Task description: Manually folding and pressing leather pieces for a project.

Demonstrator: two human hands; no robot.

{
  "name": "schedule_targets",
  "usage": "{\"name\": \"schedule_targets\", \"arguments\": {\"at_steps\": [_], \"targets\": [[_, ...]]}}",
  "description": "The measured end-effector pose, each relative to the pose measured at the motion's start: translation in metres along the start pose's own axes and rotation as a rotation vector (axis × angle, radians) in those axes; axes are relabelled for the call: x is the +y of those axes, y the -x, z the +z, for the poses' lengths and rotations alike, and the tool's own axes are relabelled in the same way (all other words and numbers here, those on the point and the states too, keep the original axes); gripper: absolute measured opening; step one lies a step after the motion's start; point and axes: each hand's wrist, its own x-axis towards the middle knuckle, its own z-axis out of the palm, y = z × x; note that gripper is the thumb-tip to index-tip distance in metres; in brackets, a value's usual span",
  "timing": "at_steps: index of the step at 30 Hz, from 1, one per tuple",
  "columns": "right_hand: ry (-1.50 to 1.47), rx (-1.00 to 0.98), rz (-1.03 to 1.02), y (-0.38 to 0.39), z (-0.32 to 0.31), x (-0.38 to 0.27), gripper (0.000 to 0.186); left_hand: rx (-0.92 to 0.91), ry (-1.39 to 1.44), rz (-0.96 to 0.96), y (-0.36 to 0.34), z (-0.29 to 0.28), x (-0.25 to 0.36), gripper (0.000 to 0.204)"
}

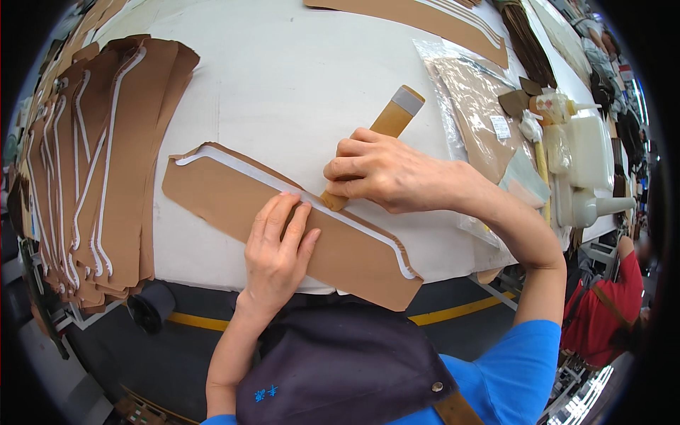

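Note:
A brown leather-like panel (227, 198) lies aslant on the white table before me, a white tape strip (248, 170) running along its far edge and bending at both ends. My left hand (278, 241) rests flat on the panel, fingers spread with their tips at the tape. In my right hand (382, 170) is a flat tan bar-shaped tool (393, 117) with a grey band round its upper end. The tool is tilted, its lower end at the tape strip and panel edge, just right of my left fingertips. My right fingers wrap its middle and hide part of it.
Stacked brown panels with white strips (142, 156) cover the table's left end. A clear plastic bag (482, 106) holding brown pieces lies at right, beside white plastic bottles (591, 152). Another striped panel (439, 28) lies at the far edge. A person in red (602, 304) is at far right.

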Motion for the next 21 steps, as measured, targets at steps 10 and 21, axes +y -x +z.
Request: {"name": "schedule_targets", "arguments": {"at_steps": [10,21], "targets": [[-0.038,-0.014,-0.020,-0.049,0.009,0.026,0.012,0.048,0.002,-0.060,-0.017,-0.025,-0.031,0.052],[-0.034,-0.015,-0.038,-0.110,0.020,0.055,0.010,0.046,-0.160,-0.017,-0.026,-0.047,-0.076,0.061]]}}
